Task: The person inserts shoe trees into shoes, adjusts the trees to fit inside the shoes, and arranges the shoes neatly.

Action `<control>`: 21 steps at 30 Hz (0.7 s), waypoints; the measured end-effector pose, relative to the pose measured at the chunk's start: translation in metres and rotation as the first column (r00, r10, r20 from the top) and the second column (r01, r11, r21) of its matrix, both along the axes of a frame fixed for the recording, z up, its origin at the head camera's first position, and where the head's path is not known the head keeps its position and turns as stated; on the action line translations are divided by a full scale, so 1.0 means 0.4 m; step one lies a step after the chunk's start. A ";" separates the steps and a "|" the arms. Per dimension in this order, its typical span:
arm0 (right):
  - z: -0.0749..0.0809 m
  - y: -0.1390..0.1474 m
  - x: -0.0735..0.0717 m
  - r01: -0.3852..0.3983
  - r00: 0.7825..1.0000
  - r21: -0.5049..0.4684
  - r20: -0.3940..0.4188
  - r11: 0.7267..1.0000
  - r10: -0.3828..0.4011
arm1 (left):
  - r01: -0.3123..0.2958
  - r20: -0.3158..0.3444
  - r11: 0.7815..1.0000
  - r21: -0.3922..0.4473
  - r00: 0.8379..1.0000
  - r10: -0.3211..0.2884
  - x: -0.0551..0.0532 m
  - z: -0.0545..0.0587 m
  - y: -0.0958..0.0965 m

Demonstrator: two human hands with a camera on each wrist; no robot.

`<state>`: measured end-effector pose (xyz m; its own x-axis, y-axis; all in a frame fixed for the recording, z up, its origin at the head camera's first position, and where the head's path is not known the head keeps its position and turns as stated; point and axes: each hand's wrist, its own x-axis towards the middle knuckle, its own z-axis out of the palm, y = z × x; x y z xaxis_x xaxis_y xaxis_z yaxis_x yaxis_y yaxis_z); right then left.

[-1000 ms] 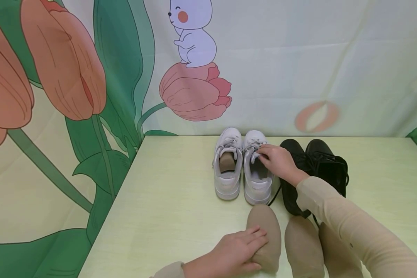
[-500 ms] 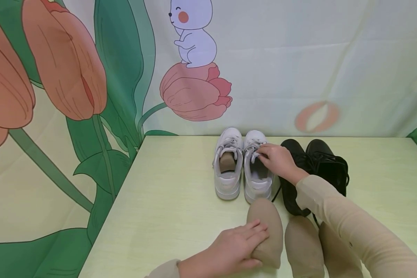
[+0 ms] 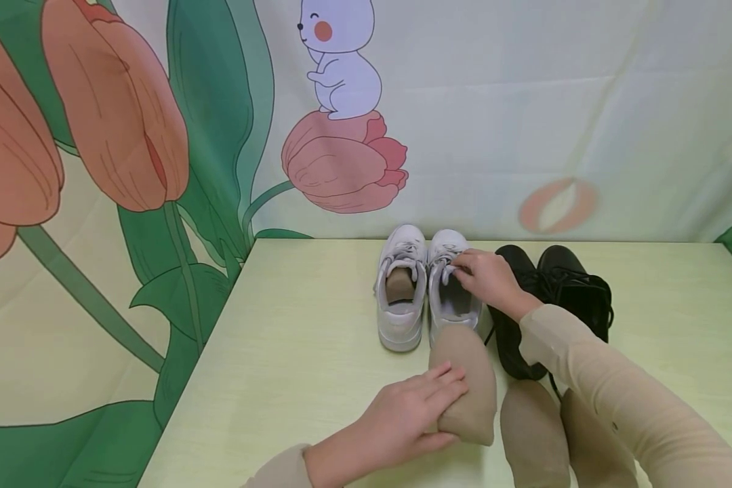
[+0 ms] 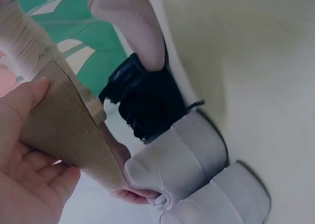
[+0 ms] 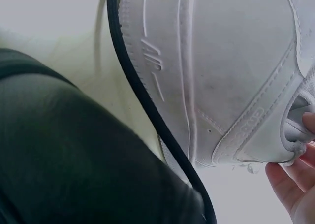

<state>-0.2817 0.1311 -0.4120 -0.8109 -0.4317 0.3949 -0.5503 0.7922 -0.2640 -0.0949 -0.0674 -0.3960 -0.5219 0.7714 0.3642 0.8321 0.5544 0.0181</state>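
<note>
My left hand (image 3: 393, 423) grips a beige, rounded shoe filler (image 3: 463, 379), thumb on one side and fingers on the other. The filler (image 4: 74, 128) is tilted in the left wrist view, its rounded end over the heel of the right-hand white sneaker (image 3: 454, 332). At that sneaker's opening, my right hand (image 3: 491, 281) pinches the tongue and lace area. In the right wrist view, thumb and fingers (image 5: 283, 184) hold the sneaker's edge. The left-hand white sneaker (image 3: 399, 332) stands alongside, with a beige filler (image 3: 399, 285) inside it.
To the right stands a pair of black shoes (image 3: 515, 346) with loose laces, partly behind my right forearm. Two more beige fillers (image 3: 533, 434) lie in front of them. A printed cloth (image 3: 463, 135) hangs behind the pale table (image 3: 293, 379).
My left hand has raised the shoe filler and moved it forward, so it now covers part of the right-hand white sneaker's heel. My right hand stays at the tongue.
</note>
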 end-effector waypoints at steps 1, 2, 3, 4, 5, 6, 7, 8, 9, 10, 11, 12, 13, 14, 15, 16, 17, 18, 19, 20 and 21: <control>0.001 0.000 0.000 0.001 1.000 -0.002 0.005 1.000 -0.001 | -0.003 0.000 1.000 0.007 1.000 0.003 -0.003 0.003 -0.001; 0.001 0.000 -0.001 0.002 1.000 -0.005 0.010 1.000 -0.002 | -0.007 0.006 1.000 0.015 1.000 0.007 -0.005 0.006 -0.002; 0.003 -0.001 -0.001 0.001 1.000 -0.007 0.016 1.000 -0.001 | -0.012 0.010 1.000 0.023 1.000 0.011 -0.008 0.010 -0.003; 0.003 0.000 -0.001 0.002 1.000 -0.008 0.022 1.000 -0.001 | -0.015 0.017 0.999 0.030 1.000 0.014 -0.010 0.013 -0.004; 0.004 0.000 -0.002 0.002 1.000 -0.009 0.028 1.000 -0.002 | -0.019 0.028 0.999 0.038 0.999 0.018 -0.013 0.016 -0.005; 0.005 0.000 -0.002 0.004 0.999 -0.012 0.035 1.000 -0.003 | -0.022 0.038 0.999 0.046 0.999 0.021 -0.016 0.018 -0.005; 0.006 0.000 -0.003 0.005 0.999 -0.013 0.042 1.000 -0.005 | -0.028 0.053 0.999 0.047 0.998 0.025 -0.018 0.021 -0.006; 0.007 0.000 -0.003 0.007 0.999 -0.013 0.046 1.000 -0.007 | -0.032 0.070 0.998 0.051 0.997 0.029 -0.020 0.024 -0.006; 0.008 0.000 -0.003 0.011 0.999 -0.013 0.051 1.000 -0.010 | -0.036 0.085 0.998 0.053 0.996 0.032 -0.023 0.026 -0.007; 0.009 0.000 -0.004 0.014 0.998 -0.013 0.053 1.000 -0.013 | -0.042 0.103 0.998 0.055 0.994 0.036 -0.026 0.028 -0.007; 0.010 -0.001 -0.004 0.017 0.998 -0.014 0.057 1.000 -0.016 | -0.048 0.120 0.997 0.055 0.992 0.041 -0.029 0.031 -0.007; 0.011 -0.001 -0.003 0.019 0.998 -0.016 0.060 1.000 -0.018 | -0.054 0.134 0.997 0.057 0.990 0.046 -0.032 0.033 -0.007; 0.012 -0.002 -0.003 0.022 0.998 -0.015 0.062 1.000 -0.021 | -0.061 0.144 0.996 0.058 0.988 0.052 -0.036 0.035 -0.007; 0.014 -0.002 -0.003 0.023 0.998 -0.015 0.063 1.000 -0.022 | -0.067 0.155 0.996 0.059 0.986 0.057 -0.040 0.037 -0.007; 0.015 -0.003 -0.002 0.025 0.998 -0.015 0.064 1.000 -0.024 | -0.074 0.166 0.996 0.057 0.984 0.064 -0.044 0.039 -0.006; 0.016 -0.003 -0.002 0.026 0.998 -0.015 0.066 1.000 -0.025 | -0.079 0.177 0.995 0.057 0.982 0.068 -0.050 0.042 -0.005; 0.016 -0.003 -0.002 0.027 0.997 -0.013 0.066 1.000 -0.026 | -0.087 0.189 0.995 0.053 0.979 0.076 -0.055 0.044 -0.004; 0.017 -0.003 -0.002 0.028 0.997 -0.011 0.067 1.000 -0.028 | -0.096 0.199 0.994 0.049 0.976 0.084 -0.060 0.046 -0.003; 0.017 -0.003 -0.002 0.030 0.997 -0.008 0.066 1.000 -0.029 | -0.103 0.211 0.994 0.044 0.973 0.092 -0.066 0.049 -0.001; 0.017 -0.004 -0.002 0.031 0.997 -0.005 0.066 1.000 -0.031 | -0.111 0.223 0.993 0.037 0.970 0.100 -0.072 0.051 0.000; 0.017 -0.003 -0.002 0.033 0.997 -0.002 0.067 0.999 -0.033 | -0.119 0.235 0.992 0.031 0.966 0.108 -0.077 0.054 0.001</control>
